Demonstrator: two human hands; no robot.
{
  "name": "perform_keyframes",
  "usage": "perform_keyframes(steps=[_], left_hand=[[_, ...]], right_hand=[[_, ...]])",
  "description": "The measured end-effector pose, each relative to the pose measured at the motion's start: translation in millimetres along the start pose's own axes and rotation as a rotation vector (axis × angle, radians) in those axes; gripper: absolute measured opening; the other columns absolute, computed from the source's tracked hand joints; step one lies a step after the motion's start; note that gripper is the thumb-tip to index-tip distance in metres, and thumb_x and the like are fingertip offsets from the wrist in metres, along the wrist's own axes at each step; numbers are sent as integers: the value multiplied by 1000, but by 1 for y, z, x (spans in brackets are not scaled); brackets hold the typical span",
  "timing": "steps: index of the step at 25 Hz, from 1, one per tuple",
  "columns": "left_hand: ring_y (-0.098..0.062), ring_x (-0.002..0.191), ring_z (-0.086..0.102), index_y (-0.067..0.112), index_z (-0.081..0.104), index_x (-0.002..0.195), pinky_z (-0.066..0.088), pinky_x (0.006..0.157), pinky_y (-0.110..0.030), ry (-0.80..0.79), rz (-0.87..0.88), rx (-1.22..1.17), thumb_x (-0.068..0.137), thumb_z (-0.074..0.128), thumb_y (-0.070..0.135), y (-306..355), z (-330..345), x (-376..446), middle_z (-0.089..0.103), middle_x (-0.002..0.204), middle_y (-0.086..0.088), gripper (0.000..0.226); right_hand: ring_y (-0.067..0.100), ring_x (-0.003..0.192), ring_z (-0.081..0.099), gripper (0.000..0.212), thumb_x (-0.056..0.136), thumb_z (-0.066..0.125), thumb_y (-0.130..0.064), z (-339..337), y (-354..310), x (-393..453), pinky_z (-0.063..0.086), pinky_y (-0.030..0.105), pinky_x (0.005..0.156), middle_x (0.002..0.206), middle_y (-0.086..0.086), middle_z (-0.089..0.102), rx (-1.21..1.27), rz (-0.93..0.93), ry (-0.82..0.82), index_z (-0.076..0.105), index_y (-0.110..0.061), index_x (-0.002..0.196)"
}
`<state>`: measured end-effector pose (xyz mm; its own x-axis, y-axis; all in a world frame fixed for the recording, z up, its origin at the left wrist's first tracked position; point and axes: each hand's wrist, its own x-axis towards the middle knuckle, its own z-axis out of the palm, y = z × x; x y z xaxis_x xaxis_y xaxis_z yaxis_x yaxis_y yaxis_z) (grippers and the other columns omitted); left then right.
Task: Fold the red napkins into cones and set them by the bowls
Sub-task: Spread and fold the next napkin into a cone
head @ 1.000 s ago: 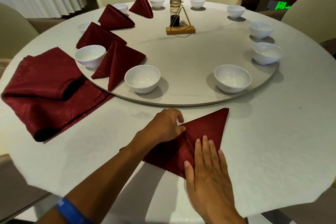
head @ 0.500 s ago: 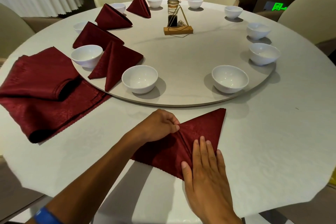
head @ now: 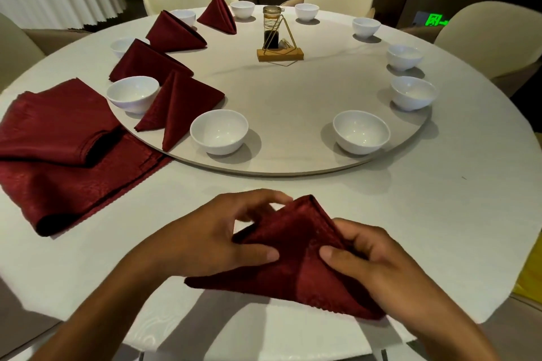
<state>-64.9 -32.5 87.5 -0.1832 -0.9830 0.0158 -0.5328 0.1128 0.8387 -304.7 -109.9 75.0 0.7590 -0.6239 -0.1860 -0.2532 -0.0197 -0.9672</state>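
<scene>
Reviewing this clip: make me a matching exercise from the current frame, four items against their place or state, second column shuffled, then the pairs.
1. napkin in progress
2. unfolded napkin stack
3. bottle in its stand
4. four finished cones

A. middle of the turntable
B. gripped by left hand and right hand
C. between bowls, turntable's left edge
D. flat at table's left

1-B, 2-D, 3-A, 4-C

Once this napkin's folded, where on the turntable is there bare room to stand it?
Bare turntable lies between the two nearest bowls, left and right, and inward toward the condiment stand. The left arc is crowded: four folded napkins alternate with bowls. Both hands, left and right, grip the napkin.
</scene>
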Motion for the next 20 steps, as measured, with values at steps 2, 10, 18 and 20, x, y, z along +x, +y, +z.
perform_keyframes(steps=[2,10,18,20], left_hand=[[-14,99,69,42,62,119,56,85,-25,-18,-133,-253,90,70,28,-15,1,6,73,104,6,34],[0,113,54,47,40,131,48,97,-20,200,-53,382,86,67,41,-77,36,-17,38,141,21,52],[-7,92,62,21,65,115,54,80,-27,498,22,526,83,67,28,-79,54,-42,68,109,3,33],[-12,97,65,14,68,119,56,80,-28,470,16,559,76,82,17,-81,59,-41,68,116,-2,46]], right_hand=[[26,87,69,24,92,60,-37,-14,-3,18,52,38,78,100,12,70,-85,86,-125,66,-27,113],[0,109,52,55,80,71,-37,-26,61,38,46,18,86,118,-29,51,-713,-108,140,43,-48,125],[8,85,59,25,81,74,-6,-21,86,27,50,25,74,100,-16,65,-845,-291,432,66,-22,98],[11,83,61,25,80,75,-4,-21,89,27,48,22,75,98,-11,69,-851,-273,450,69,-19,99]])
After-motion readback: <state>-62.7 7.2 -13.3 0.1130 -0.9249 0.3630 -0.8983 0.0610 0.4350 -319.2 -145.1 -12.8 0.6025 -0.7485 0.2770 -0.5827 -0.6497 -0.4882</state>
